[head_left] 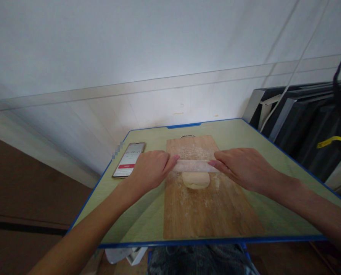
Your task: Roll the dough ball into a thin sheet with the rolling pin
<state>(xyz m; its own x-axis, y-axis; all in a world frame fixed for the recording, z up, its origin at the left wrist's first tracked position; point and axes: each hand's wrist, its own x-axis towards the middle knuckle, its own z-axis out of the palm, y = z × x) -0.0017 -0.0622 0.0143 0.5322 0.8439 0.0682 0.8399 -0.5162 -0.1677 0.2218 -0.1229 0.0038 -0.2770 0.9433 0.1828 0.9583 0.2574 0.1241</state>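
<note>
A pale, floury rolling pin (192, 165) lies crosswise over a wooden cutting board (205, 217). My left hand (153, 168) is closed round its left end, and my right hand (245, 168) grips the right end. Below the pin, on its near side, shows a rounded piece of dough (196, 181); the pin covers its far edge. Loose flour is scattered on the board, mostly beyond the pin and a little around the dough.
The board rests on a small green table (124, 221) with a blue edge. A phone (129, 158) showing a timer lies to the left, partly behind my left hand. A white wall (164, 103) rises behind the table. Dark flat panels (304, 118) lean at the right.
</note>
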